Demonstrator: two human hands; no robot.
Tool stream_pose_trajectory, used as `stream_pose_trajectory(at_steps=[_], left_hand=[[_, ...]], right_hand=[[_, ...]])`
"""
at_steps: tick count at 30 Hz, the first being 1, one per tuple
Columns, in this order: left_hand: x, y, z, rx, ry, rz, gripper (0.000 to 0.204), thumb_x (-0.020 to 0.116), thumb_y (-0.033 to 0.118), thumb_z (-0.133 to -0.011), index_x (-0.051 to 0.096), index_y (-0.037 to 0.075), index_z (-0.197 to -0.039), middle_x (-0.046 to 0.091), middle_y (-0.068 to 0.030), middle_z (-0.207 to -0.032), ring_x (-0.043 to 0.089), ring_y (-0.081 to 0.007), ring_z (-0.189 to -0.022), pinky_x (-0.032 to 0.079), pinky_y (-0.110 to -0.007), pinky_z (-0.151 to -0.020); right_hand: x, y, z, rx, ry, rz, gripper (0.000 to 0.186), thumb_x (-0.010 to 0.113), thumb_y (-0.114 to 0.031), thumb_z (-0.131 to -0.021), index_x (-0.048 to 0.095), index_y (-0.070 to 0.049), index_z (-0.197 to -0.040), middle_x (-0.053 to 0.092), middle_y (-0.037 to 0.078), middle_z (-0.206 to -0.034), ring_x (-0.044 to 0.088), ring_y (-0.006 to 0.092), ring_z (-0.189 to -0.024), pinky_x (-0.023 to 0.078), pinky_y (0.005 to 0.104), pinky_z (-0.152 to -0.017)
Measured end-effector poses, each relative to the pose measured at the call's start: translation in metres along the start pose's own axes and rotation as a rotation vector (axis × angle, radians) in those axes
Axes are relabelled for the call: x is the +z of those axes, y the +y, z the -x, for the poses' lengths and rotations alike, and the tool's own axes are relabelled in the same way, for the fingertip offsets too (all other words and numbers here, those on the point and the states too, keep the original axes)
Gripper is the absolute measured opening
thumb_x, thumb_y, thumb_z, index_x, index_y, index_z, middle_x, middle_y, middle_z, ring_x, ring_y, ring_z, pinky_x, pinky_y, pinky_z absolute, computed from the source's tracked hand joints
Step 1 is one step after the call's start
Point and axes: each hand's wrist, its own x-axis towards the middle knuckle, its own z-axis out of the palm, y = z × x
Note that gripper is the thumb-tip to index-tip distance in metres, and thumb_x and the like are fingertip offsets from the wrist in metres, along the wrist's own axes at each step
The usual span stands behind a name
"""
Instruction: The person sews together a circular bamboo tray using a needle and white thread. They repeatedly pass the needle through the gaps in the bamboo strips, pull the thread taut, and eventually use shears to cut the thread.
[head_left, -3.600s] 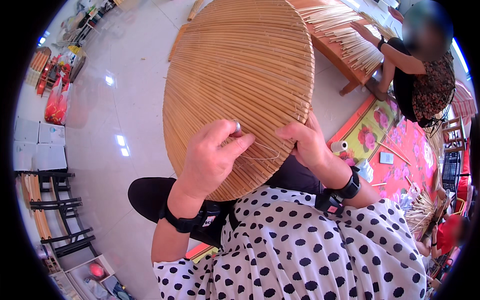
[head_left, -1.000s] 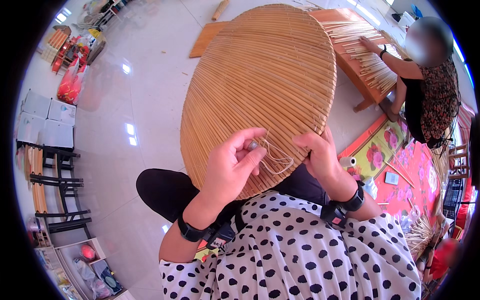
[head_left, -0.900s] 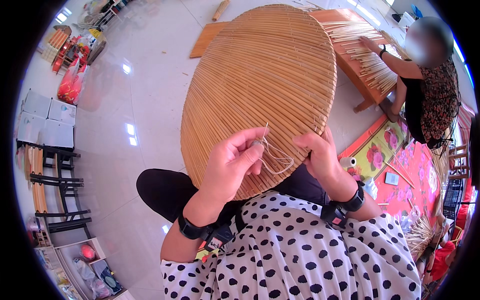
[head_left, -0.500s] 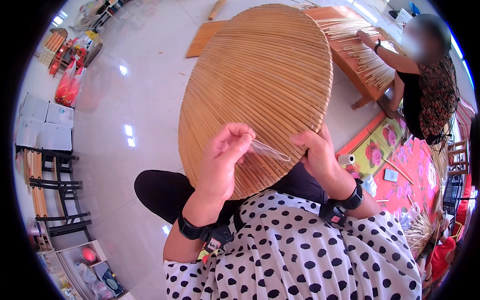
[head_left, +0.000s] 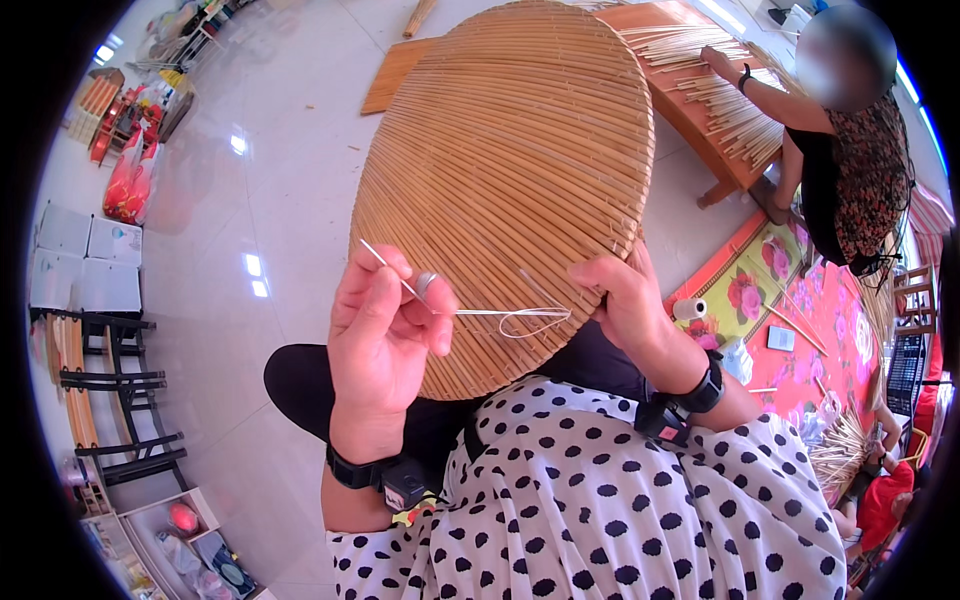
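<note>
A large oval panel of slender brown strips point(head_left: 505, 150), side by side and stitched across, leans over my lap. My right hand point(head_left: 632, 305) is closed on its lower right rim, thumb on the face and fingers partly hidden behind. To the left, my left hand point(head_left: 375, 345) pinches a thin needle point(head_left: 374, 253) in front of the panel's lower left part. A silvery ring like a thimble point(head_left: 427, 282) sits on one of its fingers. White thread point(head_left: 536, 318) runs from this hand to the panel near my right thumb, with a loose loop there.
Another person's hand point(head_left: 718, 62) reaches over pale sticks point(head_left: 735, 105) on a wooden table point(head_left: 700, 140). At right, a thread spool point(head_left: 690, 309) and a small box point(head_left: 781, 338) lie on a flowered mat point(head_left: 800, 370). White boxes point(head_left: 57, 280) stand far left.
My left hand has moved left, away from the right hand, drawing the thread out longer. The needle now shows between its fingers. My right hand keeps its grip on the rim.
</note>
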Motion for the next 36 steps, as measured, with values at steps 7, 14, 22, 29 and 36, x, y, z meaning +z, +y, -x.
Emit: stream_pose_trajectory(at_steps=[7, 14, 22, 29, 36], left_hand=[[-0.006, 0.027, 0.018, 0.123, 0.150, -0.394, 0.007, 0.051, 0.008, -0.098, 0.052, 0.002, -0.096, 0.060, -0.0102, -0.072, 0.057, -0.0169, -0.053, 0.049, -0.026, -0.049], [-0.025, 0.059, 0.043, 0.047, 0.042, -1.123, 0.007, 0.060, -0.002, -0.088, 0.060, -0.001, -0.094, 0.059, -0.0074, -0.071, 0.057, -0.0145, -0.056, 0.047, -0.028, -0.051], [-0.013, 0.067, 0.058, 0.023, -0.229, -1.895, 0.017, 0.069, -0.001, -0.076, 0.066, 0.002, -0.093, 0.057, -0.0108, -0.075, 0.055, -0.0284, -0.060, 0.044, -0.033, -0.055], [-0.034, 0.087, 0.069, -0.032, -0.141, -1.528, 0.011, 0.074, 0.001, -0.072, 0.066, 0.001, -0.079, 0.053, -0.0065, -0.074, 0.055, -0.0187, -0.062, 0.043, -0.028, -0.055], [-0.045, 0.039, 0.053, 0.258, -0.067, -0.285, 0.016, 0.072, 0.012, -0.082, 0.063, 0.008, -0.069, 0.057, -0.0060, -0.096, 0.059, -0.0230, -0.076, 0.047, -0.032, -0.065]], right_hand=[[0.002, -0.004, 0.002, -0.001, 0.017, 0.009, 0.017, 0.060, -0.014, -0.078, 0.058, -0.001, -0.088, 0.051, 0.001, -0.069, 0.043, 0.0082, -0.052, 0.029, 0.0236, -0.043], [0.003, -0.004, 0.001, -0.002, 0.012, -0.018, 0.020, 0.058, -0.011, -0.078, 0.059, 0.001, -0.093, 0.053, 0.002, -0.071, 0.043, 0.0083, -0.052, 0.029, 0.0235, -0.043], [0.003, -0.007, 0.001, 0.020, 0.007, -0.007, 0.021, 0.058, -0.010, -0.078, 0.060, 0.003, -0.094, 0.054, 0.002, -0.072, 0.043, 0.0076, -0.052, 0.028, 0.0233, -0.042], [0.003, -0.008, 0.001, 0.075, 0.042, 0.003, 0.048, 0.054, -0.002, -0.074, 0.049, 0.004, -0.121, 0.058, 0.012, -0.104, 0.057, 0.0186, -0.089, 0.049, 0.0308, -0.072], [0.006, -0.006, 0.000, 0.049, 0.044, -0.016, 0.058, 0.053, 0.001, -0.072, 0.045, 0.004, -0.129, 0.058, 0.017, -0.117, 0.058, 0.0250, -0.106, 0.051, 0.0350, -0.087]])
